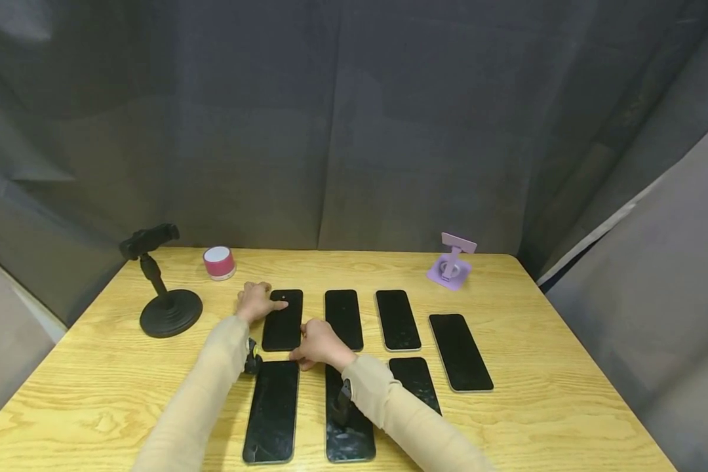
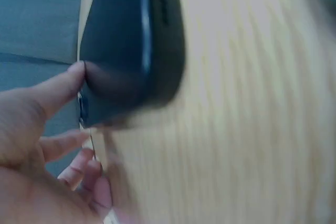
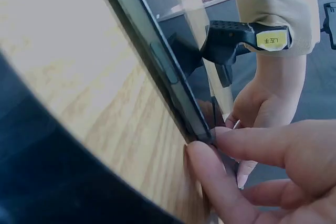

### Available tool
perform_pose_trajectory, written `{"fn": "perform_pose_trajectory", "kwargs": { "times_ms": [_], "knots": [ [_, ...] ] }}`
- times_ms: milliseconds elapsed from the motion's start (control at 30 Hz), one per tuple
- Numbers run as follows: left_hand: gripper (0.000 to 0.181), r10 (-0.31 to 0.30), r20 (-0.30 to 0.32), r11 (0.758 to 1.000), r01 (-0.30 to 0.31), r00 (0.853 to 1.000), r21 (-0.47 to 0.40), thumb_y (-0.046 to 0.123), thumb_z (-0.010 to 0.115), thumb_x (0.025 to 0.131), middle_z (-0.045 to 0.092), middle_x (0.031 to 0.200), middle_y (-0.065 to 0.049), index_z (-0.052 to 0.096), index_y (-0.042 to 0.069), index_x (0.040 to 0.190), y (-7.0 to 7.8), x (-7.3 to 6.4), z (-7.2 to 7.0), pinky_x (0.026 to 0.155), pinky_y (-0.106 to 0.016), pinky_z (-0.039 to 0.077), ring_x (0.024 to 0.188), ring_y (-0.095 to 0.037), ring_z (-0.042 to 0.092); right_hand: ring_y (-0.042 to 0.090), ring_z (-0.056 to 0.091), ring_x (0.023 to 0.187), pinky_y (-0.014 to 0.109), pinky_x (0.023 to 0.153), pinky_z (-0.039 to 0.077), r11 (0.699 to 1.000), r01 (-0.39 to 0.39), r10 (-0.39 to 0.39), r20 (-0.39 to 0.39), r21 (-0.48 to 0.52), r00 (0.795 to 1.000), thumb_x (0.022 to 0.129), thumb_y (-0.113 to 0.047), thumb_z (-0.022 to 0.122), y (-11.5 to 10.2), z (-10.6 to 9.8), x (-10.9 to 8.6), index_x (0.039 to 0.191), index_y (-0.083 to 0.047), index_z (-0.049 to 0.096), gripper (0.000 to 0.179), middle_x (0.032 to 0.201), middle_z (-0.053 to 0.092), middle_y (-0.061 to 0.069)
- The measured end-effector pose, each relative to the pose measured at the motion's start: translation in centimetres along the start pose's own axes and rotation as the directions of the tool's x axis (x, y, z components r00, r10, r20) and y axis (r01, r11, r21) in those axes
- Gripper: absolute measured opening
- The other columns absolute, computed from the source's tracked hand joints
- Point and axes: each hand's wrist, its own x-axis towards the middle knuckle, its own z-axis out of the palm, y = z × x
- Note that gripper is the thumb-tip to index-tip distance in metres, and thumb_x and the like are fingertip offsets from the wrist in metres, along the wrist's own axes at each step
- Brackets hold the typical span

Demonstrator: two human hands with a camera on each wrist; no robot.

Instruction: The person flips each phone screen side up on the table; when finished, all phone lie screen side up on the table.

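At the back left, my left hand point(image 1: 254, 303) holds a black smartphone point(image 1: 282, 324), its thumb on the screen and the other fingers at the left edge. In the left wrist view the phone's thick rounded end point(image 2: 170, 45) is close and blurred. My right hand point(image 1: 323, 344) pinches the top right corner of the front left smartphone point(image 1: 273, 413). In the right wrist view, thumb and finger meet at the end of that phone's side edge point(image 3: 165, 66), where buttons show. Beneath my right wrist lies the front middle smartphone point(image 1: 351, 436), partly covered.
More black phones lie screen up: back middle point(image 1: 343, 318), back right point(image 1: 398, 320), far right point(image 1: 461, 353), and front right point(image 1: 415, 379), partly hidden by my sleeve. A black stand point(image 1: 171, 311), a pink and white round container point(image 1: 219, 263) and a purple stand point(image 1: 450, 269) stand behind on the wooden table point(image 1: 554, 393).
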Motion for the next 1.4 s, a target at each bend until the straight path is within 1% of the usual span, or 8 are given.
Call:
{"fn": "perform_pose_trajectory", "kwargs": {
  "times_ms": [133, 433, 533, 667, 800, 1000, 1267, 1400],
  "knots": [
    [0.060, 0.018, 0.017, 0.999, -0.018, 1.000, 0.027, 0.030, 0.069, 0.088, 0.042, 0.132, -0.033, 0.050, -0.006, 0.132, 0.1, -0.2, -0.1, 0.100, -0.060, 0.033, 0.120, -0.052, 0.037, 0.012, 0.063, 0.045, 0.022, 0.050, 0.055, 1.000, -0.015, 0.015, 0.006, -0.016, 1.000, 0.081, -0.005, 0.076, -0.1, 0.0, 0.2, 0.138, 0.012, 0.040, 0.070, 0.059, 0.067, 0.007],
    [0.060, -0.008, 0.015, 1.000, 0.008, 1.000, -0.001, 0.033, 0.068, 0.088, 0.042, 0.132, -0.033, 0.050, -0.005, 0.131, 0.2, -0.1, 0.1, 0.100, -0.058, 0.034, 0.119, -0.050, 0.037, 0.013, 0.057, 0.041, 0.023, 0.049, 0.053, 0.987, -0.017, 0.021, 0.027, -0.162, 0.999, 0.081, -0.012, 0.077, -0.9, 0.3, 0.3, 0.136, 0.015, 0.038, 0.072, 0.056, 0.062, 0.009],
    [0.062, -0.002, 0.015, 1.000, 0.002, 1.000, -0.015, 0.035, 0.068, 0.088, 0.044, 0.132, -0.032, 0.050, -0.006, 0.131, 0.3, -0.2, 0.0, 0.100, -0.059, 0.034, 0.120, -0.050, 0.038, 0.014, 0.058, 0.043, 0.024, 0.050, 0.053, 0.986, -0.020, 0.022, 0.010, -0.166, 1.000, 0.082, -0.012, 0.076, -1.1, 0.4, 0.3, 0.121, 0.013, 0.049, 0.054, 0.057, 0.061, 0.008],
    [0.063, -0.038, 0.032, 0.995, 0.040, 0.999, -0.092, 0.037, 0.067, 0.088, 0.047, 0.136, -0.028, 0.050, -0.004, 0.132, 0.4, -0.4, -0.3, 0.103, -0.058, 0.035, 0.124, -0.048, 0.040, 0.014, 0.058, 0.044, 0.024, 0.050, 0.052, 0.983, -0.002, 0.003, 0.005, -0.185, 1.000, 0.085, -0.013, 0.073, -1.1, 0.5, 0.3, 0.092, 0.003, 0.056, 0.024, 0.057, 0.057, 0.006],
    [0.065, -0.089, 0.070, 0.976, 0.101, 0.994, -0.195, 0.039, 0.068, 0.088, 0.046, 0.139, -0.025, 0.048, -0.002, 0.134, 0.2, -0.4, -0.5, 0.105, -0.055, 0.037, 0.125, -0.044, 0.041, 0.013, 0.056, 0.043, 0.023, 0.047, 0.050, 0.974, 0.004, 0.000, 0.015, -0.225, 1.000, 0.087, -0.015, 0.072, -1.1, 0.6, 0.5, 0.075, -0.003, 0.055, 0.023, 0.053, 0.054, 0.004],
    [0.068, -0.146, 0.099, 0.934, 0.170, 0.984, -0.314, 0.038, 0.072, 0.084, 0.043, 0.138, -0.022, 0.047, 0.001, 0.134, -0.1, 0.0, -0.5, 0.105, -0.050, 0.036, 0.121, -0.037, 0.036, 0.012, 0.053, 0.042, 0.021, 0.045, 0.046, 0.976, -0.012, 0.016, 0.021, -0.217, 1.000, 0.087, -0.015, 0.072, -1.2, 0.7, 0.6, 0.097, 0.002, 0.053, 0.027, 0.055, 0.054, 0.004],
    [0.071, -0.135, 0.113, 0.926, 0.166, 0.984, -0.338, 0.028, 0.075, 0.081, 0.040, 0.141, -0.026, 0.041, -0.003, 0.135, -0.1, 0.1, -0.3, 0.108, -0.050, 0.036, 0.125, -0.039, 0.040, 0.010, 0.050, 0.041, 0.019, 0.043, 0.048, 0.988, -0.030, 0.035, 0.029, -0.154, 0.999, 0.085, -0.013, 0.073, -0.8, 0.7, 0.9, 0.129, 0.011, 0.044, 0.058, 0.056, 0.055, 0.004],
    [0.065, -0.107, 0.091, 0.935, 0.131, 0.990, -0.329, 0.015, 0.076, 0.080, 0.042, 0.138, -0.031, 0.042, -0.006, 0.130, -0.3, 0.4, -0.3, 0.105, -0.050, 0.039, 0.123, -0.041, 0.044, 0.008, 0.051, 0.041, 0.019, 0.043, 0.050, 0.992, -0.024, 0.028, 0.028, -0.122, 0.999, 0.084, -0.013, 0.074, -0.3, 0.7, 1.1, 0.134, 0.011, 0.041, 0.065, 0.056, 0.055, 0.003]
  ]
}}
